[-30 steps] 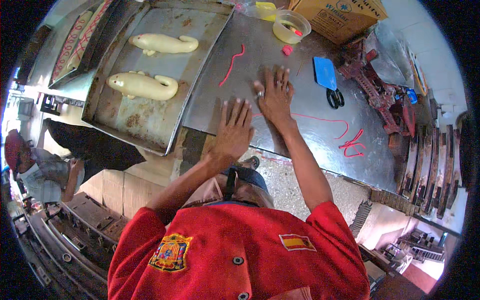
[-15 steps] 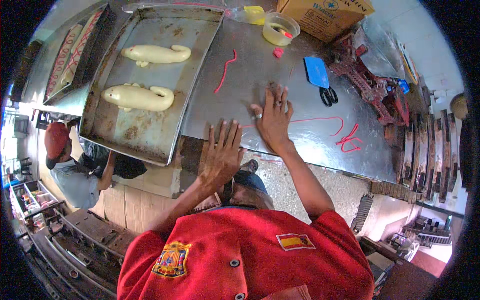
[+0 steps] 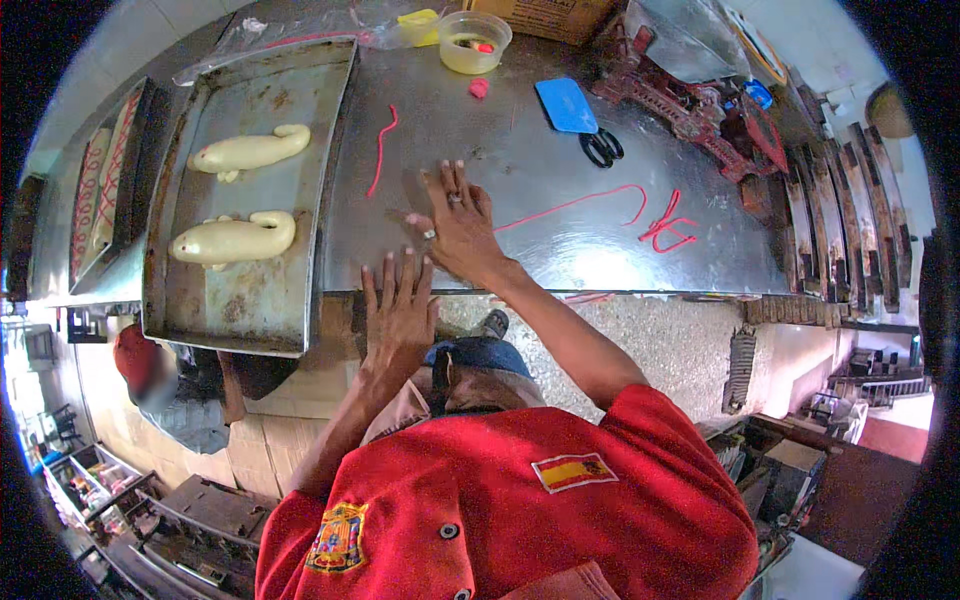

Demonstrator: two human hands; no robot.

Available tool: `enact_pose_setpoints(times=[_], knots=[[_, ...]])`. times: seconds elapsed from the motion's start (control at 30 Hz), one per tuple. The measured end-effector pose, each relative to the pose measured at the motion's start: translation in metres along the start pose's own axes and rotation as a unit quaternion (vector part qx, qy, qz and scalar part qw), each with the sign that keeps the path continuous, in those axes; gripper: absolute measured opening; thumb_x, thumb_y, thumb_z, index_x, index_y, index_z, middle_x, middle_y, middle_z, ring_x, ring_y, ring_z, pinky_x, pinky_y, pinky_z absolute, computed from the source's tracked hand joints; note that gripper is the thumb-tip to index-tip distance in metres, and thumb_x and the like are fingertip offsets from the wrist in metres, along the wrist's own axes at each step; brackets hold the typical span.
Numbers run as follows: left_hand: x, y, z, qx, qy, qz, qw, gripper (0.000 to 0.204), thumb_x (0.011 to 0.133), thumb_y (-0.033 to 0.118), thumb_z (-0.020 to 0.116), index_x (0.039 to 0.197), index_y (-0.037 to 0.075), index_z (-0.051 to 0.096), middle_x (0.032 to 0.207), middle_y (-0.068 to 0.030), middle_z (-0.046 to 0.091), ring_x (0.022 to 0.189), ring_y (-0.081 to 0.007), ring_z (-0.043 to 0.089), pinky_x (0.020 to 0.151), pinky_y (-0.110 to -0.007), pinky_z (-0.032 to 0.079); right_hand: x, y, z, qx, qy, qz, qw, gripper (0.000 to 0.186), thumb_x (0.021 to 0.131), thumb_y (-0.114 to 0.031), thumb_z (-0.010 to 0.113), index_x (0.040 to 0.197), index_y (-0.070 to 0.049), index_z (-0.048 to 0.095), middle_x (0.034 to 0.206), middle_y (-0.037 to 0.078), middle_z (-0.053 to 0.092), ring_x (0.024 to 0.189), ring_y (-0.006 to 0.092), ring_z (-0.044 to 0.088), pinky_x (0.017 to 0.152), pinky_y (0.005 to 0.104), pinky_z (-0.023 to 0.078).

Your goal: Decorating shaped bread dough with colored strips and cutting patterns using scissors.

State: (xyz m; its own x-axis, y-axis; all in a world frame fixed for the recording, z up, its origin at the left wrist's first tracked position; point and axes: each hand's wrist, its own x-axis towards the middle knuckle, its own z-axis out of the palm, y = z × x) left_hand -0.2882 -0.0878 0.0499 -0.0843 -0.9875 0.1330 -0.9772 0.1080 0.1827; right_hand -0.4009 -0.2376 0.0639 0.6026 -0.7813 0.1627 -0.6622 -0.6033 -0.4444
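My left hand (image 3: 398,305) lies palm down with fingers apart at the table's (image 3: 540,270) front edge. Just beyond it, my right hand (image 3: 455,225) is spread on the metal top, a ring on one finger. A thin pink strand (image 3: 560,208) runs rightward from beside my right hand, near a tangle of pink pieces (image 3: 665,225). Farther back lie a short pink rope (image 3: 382,150) and a pink lump (image 3: 478,89). On the left, a worn tray (image 3: 340,110) holds two pale, animal-shaped dough pieces (image 3: 233,240).
Blue scraper (image 3: 565,105), black-handled scissors (image 3: 600,146), plastic tub (image 3: 472,43), cardboard box (image 3: 535,18) and red metal frame (image 3: 690,115) sit behind. Stacked blackened strips (image 3: 840,215) stand at right, a decorated tray (image 3: 105,185) at left. A co-worker in a red cap (image 3: 135,360) is low at left.
The view has swung, moving the table leftward in frame. My left hand has drawn slightly toward the front edge. The co-worker has moved rightward, lower beside the large tray.
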Motion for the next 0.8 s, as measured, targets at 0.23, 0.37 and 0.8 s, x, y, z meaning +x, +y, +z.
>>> enact_pose_setpoints(times=[0.23,0.37,0.8], knots=[[0.045,0.037,0.009,-0.102,0.023,0.032,0.994,0.059,0.102,0.030,0.048,0.147,-0.007,0.039,0.156,-0.0244,0.035,0.147,-0.0345,0.032,0.124,-0.050,0.017,0.010,0.067,-0.017,-0.123,0.076,0.009,0.989,0.064,0.103,-0.041,0.048,0.153,-0.005,0.031,0.159,0.033,0.021,0.151,0.0482,0.014,0.116,0.0621,0.018],[0.077,0.032,0.021,-0.009,0.049,0.041,0.998,0.059,0.102,0.030,0.048,0.147,-0.008,0.038,0.156,-0.0254,0.035,0.146,-0.0356,0.033,0.123,-0.051,0.018,0.052,0.087,-0.014,-0.125,0.086,0.018,0.988,0.066,0.103,-0.045,0.045,0.153,-0.005,0.031,0.158,0.034,0.022,0.150,0.0490,0.015,0.115,0.0630,0.020],[0.070,0.021,0.019,0.058,0.048,-0.014,0.997,0.062,0.099,0.029,0.052,0.149,-0.005,0.037,0.156,-0.0244,0.037,0.147,-0.0367,0.033,0.121,-0.059,0.016,0.057,0.088,-0.010,-0.084,0.127,-0.030,0.988,0.065,0.101,-0.050,0.048,0.146,-0.003,0.042,0.157,0.034,0.025,0.149,0.0480,0.018,0.116,0.0611,0.019]])
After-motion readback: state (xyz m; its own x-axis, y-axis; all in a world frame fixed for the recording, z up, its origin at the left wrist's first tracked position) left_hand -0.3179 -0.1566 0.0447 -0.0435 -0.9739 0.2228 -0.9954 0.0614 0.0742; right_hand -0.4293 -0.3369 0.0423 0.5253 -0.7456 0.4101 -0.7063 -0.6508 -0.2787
